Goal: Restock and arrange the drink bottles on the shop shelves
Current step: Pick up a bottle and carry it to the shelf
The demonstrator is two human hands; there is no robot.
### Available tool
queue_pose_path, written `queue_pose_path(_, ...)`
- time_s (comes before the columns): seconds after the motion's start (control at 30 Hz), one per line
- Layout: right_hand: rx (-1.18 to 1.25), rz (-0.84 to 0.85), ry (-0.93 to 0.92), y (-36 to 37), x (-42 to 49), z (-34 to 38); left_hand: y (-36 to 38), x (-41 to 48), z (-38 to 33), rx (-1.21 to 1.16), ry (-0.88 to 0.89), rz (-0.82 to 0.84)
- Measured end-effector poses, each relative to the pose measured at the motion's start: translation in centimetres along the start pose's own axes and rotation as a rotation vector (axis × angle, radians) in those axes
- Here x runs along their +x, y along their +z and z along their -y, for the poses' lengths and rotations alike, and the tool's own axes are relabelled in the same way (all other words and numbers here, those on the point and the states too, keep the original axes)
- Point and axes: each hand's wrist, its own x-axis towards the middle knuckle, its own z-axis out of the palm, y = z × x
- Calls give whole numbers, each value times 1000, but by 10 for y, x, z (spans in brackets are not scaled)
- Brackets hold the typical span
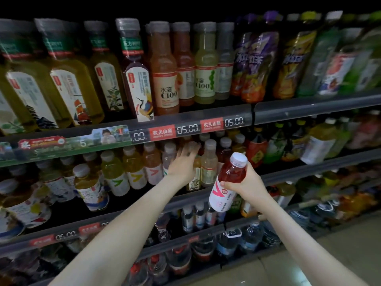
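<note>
My right hand [244,183] grips a red drink bottle [229,179] with a white cap and a white label, held tilted in front of the second shelf. My left hand [182,162] reaches into the second shelf [288,176] with straight fingers that touch the top of a bottle in the row. Beside that hand stand a pale bottle [209,164] with a grey cap, a pink bottle [151,163] and a yellow bottle [134,168]. The bottle under my left hand is mostly hidden.
The top shelf [206,118] carries tall tea bottles at the left, C100 bottles [166,75] in the middle and iced tea bottles at the right. Price tags reading 05.00 line its edge. Lower shelves hold small bottles and water. Floor shows at the bottom right.
</note>
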Motion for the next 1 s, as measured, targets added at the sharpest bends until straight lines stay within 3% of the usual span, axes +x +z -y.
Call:
queue_pose_path(0.2, 37, -15, -8, -22, 9, -4, 4, 23, -16, -34, -59, -15)
queue_pose_path(0.53, 43, -71, 63, -19, 8, -14, -11, -12, -5, 1, 72, -12)
queue_pose_path(0.67, 48, -90, 66, -15, 7, -8, -12, -9, -2, -37, -11, -31)
queue_pose_path(1.0, 100, -183, 162, -13, -4, -19, -18, 31, -7, -230, -113, 112)
